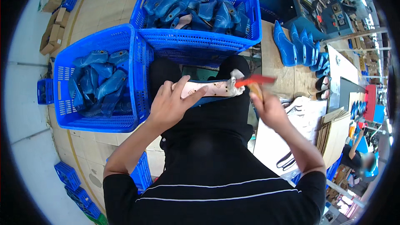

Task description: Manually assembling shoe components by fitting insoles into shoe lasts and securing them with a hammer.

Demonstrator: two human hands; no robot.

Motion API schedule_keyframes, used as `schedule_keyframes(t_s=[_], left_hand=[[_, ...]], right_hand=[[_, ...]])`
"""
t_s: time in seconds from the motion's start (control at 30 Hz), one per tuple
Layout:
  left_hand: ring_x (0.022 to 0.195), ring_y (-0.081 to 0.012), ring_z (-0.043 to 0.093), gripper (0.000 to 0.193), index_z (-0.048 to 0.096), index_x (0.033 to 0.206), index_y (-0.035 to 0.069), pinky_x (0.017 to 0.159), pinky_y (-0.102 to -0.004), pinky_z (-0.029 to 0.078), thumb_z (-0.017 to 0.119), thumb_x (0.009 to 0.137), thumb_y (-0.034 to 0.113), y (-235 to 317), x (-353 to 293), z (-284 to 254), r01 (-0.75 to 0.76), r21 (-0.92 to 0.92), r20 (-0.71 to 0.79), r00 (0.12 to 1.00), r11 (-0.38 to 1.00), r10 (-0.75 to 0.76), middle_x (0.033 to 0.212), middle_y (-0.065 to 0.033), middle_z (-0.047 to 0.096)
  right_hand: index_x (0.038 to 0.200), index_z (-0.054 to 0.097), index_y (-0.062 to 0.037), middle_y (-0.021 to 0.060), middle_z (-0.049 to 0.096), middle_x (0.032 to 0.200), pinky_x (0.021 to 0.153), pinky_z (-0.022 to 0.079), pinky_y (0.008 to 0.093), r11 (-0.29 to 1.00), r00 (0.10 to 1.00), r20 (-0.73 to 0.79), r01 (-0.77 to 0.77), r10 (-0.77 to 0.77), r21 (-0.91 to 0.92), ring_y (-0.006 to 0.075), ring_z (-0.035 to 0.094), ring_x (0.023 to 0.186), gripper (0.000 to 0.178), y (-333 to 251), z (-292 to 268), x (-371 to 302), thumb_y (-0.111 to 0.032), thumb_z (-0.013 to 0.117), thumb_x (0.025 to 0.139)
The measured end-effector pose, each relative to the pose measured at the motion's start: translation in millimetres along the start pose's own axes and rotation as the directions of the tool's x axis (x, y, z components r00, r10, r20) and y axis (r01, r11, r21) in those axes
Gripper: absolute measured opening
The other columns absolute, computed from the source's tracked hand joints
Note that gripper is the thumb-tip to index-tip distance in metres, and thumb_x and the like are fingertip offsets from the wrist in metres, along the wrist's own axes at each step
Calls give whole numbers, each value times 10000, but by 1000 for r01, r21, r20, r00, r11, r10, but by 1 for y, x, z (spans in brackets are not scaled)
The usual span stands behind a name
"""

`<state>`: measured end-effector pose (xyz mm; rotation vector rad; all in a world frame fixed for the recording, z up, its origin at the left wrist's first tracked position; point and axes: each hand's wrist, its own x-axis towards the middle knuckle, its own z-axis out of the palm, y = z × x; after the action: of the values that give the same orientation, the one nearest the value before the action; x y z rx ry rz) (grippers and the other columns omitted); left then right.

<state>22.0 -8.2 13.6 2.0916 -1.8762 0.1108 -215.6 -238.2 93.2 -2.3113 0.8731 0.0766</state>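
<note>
Across my lap lies a blue shoe last with a pale pink insole (214, 88) on its upturned sole; several small dark holes or spots dot the insole. Crumpled whitish material (236, 84) wraps its right end. My left hand (168, 104) is closed around the left end, thumb lying along the insole. Gripped by its wooden handle in my right hand (271, 112) is a hammer (259, 80) with a red head, blurred by motion. The head is over the whitish end; whether it touches cannot be told.
Blue plastic crates stand at the left (133, 79) and ahead (196, 37), both loaded with blue lasts. On the bench at right, several blue lasts (285, 46) stand in a row near white sheets (293, 135) and stacked boards (333, 131). Another person (354, 156) is at far right.
</note>
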Motion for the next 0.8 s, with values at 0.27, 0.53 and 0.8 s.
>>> schedule_keyframes(t_s=[0.27, 0.53, 0.8], left_hand=[[937, -328, 554, 816, 615, 1474, 360, 803, -414, 517, 743, 764, -21, -1, 6, -4, 10, -22, 47, 999, 1000, -9, 1431, -171, 564], [897, -318, 563, 736, 623, 1470, 366, 789, -399, 531, 712, 829, 15, 3, 8, -6, 4, 21, 65, 998, 1000, -5, 1381, -184, 596], [945, -334, 573, 709, 633, 1465, 298, 813, -415, 515, 688, 826, -5, 5, 7, -3, 17, 31, 50, 999, 999, -18, 1390, -201, 587]], right_hand=[[1229, 640, 0, 243, 639, 704, 649, 532, 478, 993, 990, 98, 95, -101, 68, 451, 664, 666, 372, 0, -20, 22, -347, 569, 1115], [1139, 640, 16, 252, 678, 748, 674, 538, 508, 989, 985, 88, 145, -147, 26, 469, 696, 736, 377, -6, -17, 26, -356, 591, 1104], [1177, 551, 6, 229, 650, 657, 574, 558, 519, 953, 961, 99, 271, -259, -135, 463, 700, 659, 318, 6, -5, -1, -280, 645, 1074]])
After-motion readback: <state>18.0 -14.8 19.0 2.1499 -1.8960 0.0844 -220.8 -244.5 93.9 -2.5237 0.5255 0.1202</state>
